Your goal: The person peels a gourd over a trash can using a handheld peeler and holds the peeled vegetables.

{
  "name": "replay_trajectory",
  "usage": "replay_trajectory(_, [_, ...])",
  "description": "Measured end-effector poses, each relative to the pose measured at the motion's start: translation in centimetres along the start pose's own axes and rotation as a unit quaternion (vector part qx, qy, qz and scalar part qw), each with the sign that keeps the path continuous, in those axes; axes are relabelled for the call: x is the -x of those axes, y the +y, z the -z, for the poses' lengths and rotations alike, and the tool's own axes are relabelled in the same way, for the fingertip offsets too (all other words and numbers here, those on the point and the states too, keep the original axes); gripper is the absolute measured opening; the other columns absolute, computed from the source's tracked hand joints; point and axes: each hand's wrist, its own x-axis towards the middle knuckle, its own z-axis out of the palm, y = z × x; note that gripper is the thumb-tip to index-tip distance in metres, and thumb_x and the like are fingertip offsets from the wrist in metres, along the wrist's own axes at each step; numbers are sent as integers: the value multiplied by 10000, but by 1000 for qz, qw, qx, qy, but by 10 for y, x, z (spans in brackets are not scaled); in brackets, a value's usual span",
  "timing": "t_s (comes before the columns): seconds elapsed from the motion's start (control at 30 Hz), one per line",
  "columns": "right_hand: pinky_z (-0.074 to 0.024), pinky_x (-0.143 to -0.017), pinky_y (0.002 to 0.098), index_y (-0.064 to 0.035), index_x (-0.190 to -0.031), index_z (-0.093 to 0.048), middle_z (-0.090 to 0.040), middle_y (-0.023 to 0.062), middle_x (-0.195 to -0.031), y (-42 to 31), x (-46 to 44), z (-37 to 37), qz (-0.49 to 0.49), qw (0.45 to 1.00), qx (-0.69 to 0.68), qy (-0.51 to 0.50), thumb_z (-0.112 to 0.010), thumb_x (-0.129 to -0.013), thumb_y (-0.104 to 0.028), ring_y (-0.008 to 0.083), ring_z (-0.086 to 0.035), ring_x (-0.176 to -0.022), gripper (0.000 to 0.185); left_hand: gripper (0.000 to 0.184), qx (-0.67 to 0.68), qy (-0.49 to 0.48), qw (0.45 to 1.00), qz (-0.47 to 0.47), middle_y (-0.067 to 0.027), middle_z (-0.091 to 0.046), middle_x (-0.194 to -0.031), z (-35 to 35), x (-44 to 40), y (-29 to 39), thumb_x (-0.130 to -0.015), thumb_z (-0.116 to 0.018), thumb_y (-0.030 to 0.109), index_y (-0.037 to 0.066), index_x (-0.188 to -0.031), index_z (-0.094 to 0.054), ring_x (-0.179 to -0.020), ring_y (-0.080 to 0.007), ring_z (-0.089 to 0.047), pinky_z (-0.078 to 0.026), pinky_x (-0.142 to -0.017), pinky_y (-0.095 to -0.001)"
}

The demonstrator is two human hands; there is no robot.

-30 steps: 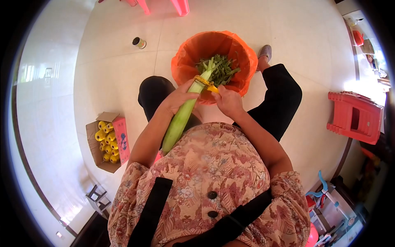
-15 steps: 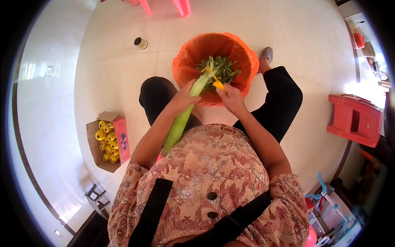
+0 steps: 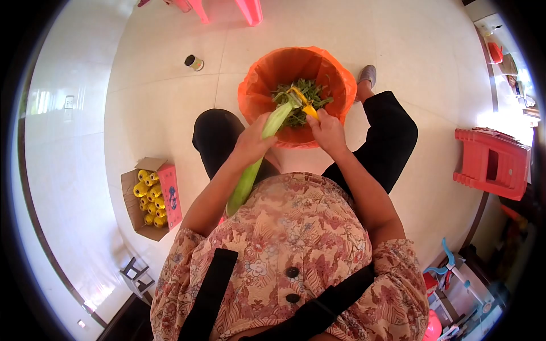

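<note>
My left hand (image 3: 254, 141) is wrapped round a long pale green vegetable (image 3: 247, 181), which slants from my lap up toward the bin. My right hand (image 3: 329, 132) grips the yellow handle of a peeler (image 3: 309, 109), whose head is at the vegetable's upper tip. Below them stands a bin lined with an orange bag (image 3: 256, 85), between my legs. Dark green peelings (image 3: 310, 91) lie in a heap inside it.
An open carton (image 3: 172, 193) of yellow-wrapped items stands at the left, with a small dark stool (image 3: 136, 275) behind it. A small can (image 3: 194, 62) is on the floor ahead. Red stacked stools (image 3: 492, 163) stand at the right, pink stool legs (image 3: 250, 11) at the top.
The peeler has moved up along the vegetable to its tip and turned. My right hand has shifted slightly up and right, while my left hand still holds the vegetable.
</note>
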Motion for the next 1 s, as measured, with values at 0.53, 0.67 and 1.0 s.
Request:
replay_trajectory(0.53, [-458, -625, 509, -5, -863, -525, -602, 236, -704, -7, 10, -5, -18, 999, -9, -26, -540, -879, -322, 425, -593, -718, 317, 633, -33, 43, 998, -21, -145, -560, -1146, 0, 2, 3, -743, -600, 142, 64, -1330, -376, -989, -260, -572, -439, -856, -319])
replay_trajectory(0.67, [-442, -625, 507, -3, -863, -511, -590, 241, -707, -5, 9, -9, -4, 994, -107, -7, -523, -893, -324, 434, -579, -715, 323, 692, -56, 50, 997, -3, -157, -551, -1182, -6, -3, -10, -744, -599, 149, 75, -1377, -328, -1026, -267, -567, -434, -871, -327])
replay_trajectory(1.0, [-424, -593, 505, 0, -805, -477, -570, 245, -679, -29, 36, -21, 31, 987, -125, -98, -468, -926, -309, 438, -567, -690, 332, 582, -65, 77, 995, -6, -180, -585, -1108, -3, 0, 5, -746, -621, 219, 60, -1272, -430, -1060, -324, -561, -424, -891, -363])
